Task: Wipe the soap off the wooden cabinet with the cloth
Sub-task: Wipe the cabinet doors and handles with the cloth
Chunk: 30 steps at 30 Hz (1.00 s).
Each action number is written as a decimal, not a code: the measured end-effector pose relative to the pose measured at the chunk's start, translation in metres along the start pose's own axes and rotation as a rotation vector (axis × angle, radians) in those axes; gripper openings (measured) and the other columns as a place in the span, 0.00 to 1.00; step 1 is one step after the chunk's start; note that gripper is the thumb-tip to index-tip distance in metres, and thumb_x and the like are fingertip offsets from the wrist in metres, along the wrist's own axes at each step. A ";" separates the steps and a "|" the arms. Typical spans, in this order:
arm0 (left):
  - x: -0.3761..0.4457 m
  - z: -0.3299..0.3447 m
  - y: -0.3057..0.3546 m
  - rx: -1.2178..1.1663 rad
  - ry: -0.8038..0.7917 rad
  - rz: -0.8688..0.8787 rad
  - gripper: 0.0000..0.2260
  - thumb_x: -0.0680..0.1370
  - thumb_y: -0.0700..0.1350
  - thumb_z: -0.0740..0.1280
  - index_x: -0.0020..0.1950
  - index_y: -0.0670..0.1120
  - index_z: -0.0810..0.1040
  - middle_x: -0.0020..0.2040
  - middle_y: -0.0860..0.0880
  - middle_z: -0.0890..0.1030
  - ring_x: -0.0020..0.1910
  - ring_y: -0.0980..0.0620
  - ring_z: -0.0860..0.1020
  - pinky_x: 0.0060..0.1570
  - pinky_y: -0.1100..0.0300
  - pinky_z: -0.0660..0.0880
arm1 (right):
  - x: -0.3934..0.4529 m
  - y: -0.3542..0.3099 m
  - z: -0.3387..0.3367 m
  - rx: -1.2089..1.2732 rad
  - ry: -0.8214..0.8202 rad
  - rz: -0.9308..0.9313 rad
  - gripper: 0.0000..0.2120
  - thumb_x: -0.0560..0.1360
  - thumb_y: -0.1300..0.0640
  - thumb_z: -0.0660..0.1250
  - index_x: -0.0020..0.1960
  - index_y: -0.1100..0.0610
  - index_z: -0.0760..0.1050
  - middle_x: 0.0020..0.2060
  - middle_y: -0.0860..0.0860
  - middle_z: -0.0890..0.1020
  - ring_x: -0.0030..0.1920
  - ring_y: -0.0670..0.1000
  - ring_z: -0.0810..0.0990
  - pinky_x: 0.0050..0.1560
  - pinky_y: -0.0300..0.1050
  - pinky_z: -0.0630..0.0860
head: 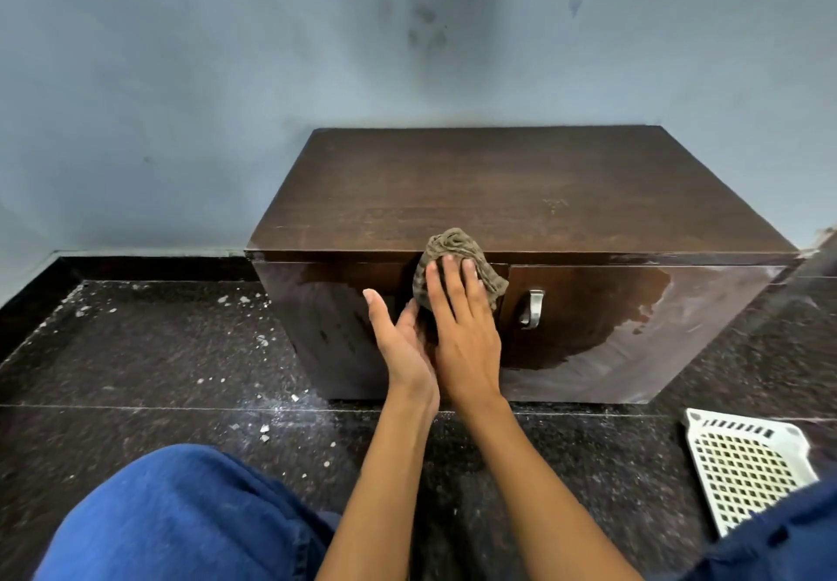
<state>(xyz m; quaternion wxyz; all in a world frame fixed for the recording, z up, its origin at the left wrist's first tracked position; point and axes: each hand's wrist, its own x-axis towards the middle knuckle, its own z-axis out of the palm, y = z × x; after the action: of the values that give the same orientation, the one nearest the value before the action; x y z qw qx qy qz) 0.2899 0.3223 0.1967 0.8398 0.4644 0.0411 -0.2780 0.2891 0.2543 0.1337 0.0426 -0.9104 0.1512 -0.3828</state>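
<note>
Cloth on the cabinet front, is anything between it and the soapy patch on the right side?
Yes: the metal handle sticks out of the cabinet front, right of the cloth under the right hand, before the soap film.

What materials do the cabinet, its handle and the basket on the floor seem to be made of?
Cabinet: apparently wood or wood veneer, dark brown and smooth; faint grain shows on top.
Handle: likely metal, silvery, with a bright reflection.
Basket: probably plastic, off-white and matte, with a moulded grid of holes.
</note>
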 end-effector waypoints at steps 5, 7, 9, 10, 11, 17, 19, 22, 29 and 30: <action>-0.001 0.024 -0.008 0.088 0.099 0.118 0.33 0.76 0.66 0.44 0.77 0.52 0.47 0.76 0.48 0.60 0.74 0.50 0.60 0.74 0.50 0.51 | -0.006 0.042 -0.021 0.061 0.140 0.372 0.43 0.64 0.77 0.57 0.77 0.60 0.54 0.76 0.56 0.54 0.76 0.57 0.49 0.70 0.57 0.65; -0.004 0.032 -0.013 0.103 0.113 0.151 0.30 0.78 0.64 0.44 0.77 0.54 0.46 0.76 0.48 0.58 0.74 0.50 0.59 0.75 0.50 0.51 | -0.003 0.052 -0.026 0.082 0.192 0.480 0.44 0.63 0.80 0.59 0.76 0.62 0.52 0.76 0.58 0.53 0.76 0.58 0.48 0.74 0.51 0.55; -0.006 0.040 -0.021 0.143 0.085 0.145 0.32 0.76 0.66 0.45 0.77 0.52 0.48 0.77 0.50 0.55 0.75 0.51 0.57 0.74 0.53 0.51 | 0.001 0.051 -0.028 0.125 0.207 0.530 0.44 0.64 0.80 0.59 0.77 0.63 0.50 0.76 0.59 0.52 0.76 0.58 0.47 0.74 0.52 0.56; -0.007 0.043 -0.025 0.175 0.063 0.133 0.35 0.75 0.67 0.45 0.78 0.51 0.49 0.77 0.51 0.55 0.75 0.53 0.56 0.74 0.55 0.50 | 0.001 0.049 -0.028 0.140 0.185 0.505 0.44 0.65 0.80 0.58 0.77 0.61 0.49 0.76 0.57 0.51 0.76 0.57 0.46 0.72 0.55 0.60; -0.009 0.048 -0.029 0.197 0.050 0.121 0.36 0.74 0.68 0.46 0.77 0.51 0.50 0.77 0.52 0.54 0.75 0.54 0.55 0.73 0.57 0.50 | -0.001 0.048 -0.028 0.143 0.147 0.441 0.44 0.65 0.79 0.58 0.77 0.60 0.49 0.77 0.56 0.50 0.76 0.56 0.45 0.69 0.56 0.65; -0.009 0.063 -0.038 0.225 0.101 0.115 0.30 0.78 0.64 0.46 0.77 0.52 0.50 0.77 0.53 0.53 0.76 0.56 0.52 0.70 0.59 0.50 | -0.006 0.085 -0.041 0.178 0.158 0.483 0.45 0.65 0.80 0.56 0.78 0.57 0.46 0.76 0.51 0.45 0.76 0.53 0.43 0.74 0.47 0.55; -0.009 0.065 -0.039 0.217 0.123 0.105 0.30 0.78 0.64 0.46 0.77 0.52 0.50 0.77 0.53 0.54 0.76 0.55 0.52 0.71 0.58 0.49 | -0.001 0.102 -0.050 0.217 0.246 0.613 0.44 0.66 0.80 0.55 0.77 0.60 0.47 0.77 0.53 0.46 0.77 0.55 0.44 0.75 0.45 0.51; -0.009 0.069 -0.047 0.250 0.162 0.118 0.30 0.78 0.65 0.47 0.77 0.54 0.50 0.77 0.55 0.52 0.76 0.56 0.51 0.72 0.55 0.48 | 0.003 0.100 -0.055 0.273 0.261 0.652 0.43 0.67 0.80 0.55 0.78 0.60 0.45 0.77 0.53 0.45 0.77 0.54 0.44 0.74 0.51 0.56; 0.001 0.075 -0.061 0.308 0.206 0.143 0.33 0.77 0.67 0.48 0.77 0.53 0.48 0.78 0.54 0.48 0.76 0.54 0.50 0.75 0.49 0.48 | 0.003 0.089 -0.067 0.406 0.181 0.621 0.43 0.69 0.79 0.55 0.77 0.57 0.41 0.76 0.48 0.39 0.76 0.49 0.39 0.74 0.39 0.44; 0.001 0.075 -0.061 0.309 0.206 0.136 0.33 0.77 0.67 0.48 0.77 0.53 0.48 0.78 0.54 0.49 0.76 0.54 0.50 0.75 0.49 0.49 | 0.009 0.103 -0.074 0.405 0.216 0.708 0.43 0.70 0.79 0.55 0.77 0.58 0.41 0.76 0.49 0.40 0.76 0.50 0.40 0.73 0.36 0.43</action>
<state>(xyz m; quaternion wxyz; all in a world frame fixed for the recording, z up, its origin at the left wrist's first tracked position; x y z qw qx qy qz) 0.2454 0.2367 0.1925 0.7668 0.6154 0.0524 -0.1747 0.2177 0.1565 0.1722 0.3337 -0.7302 0.3799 -0.4596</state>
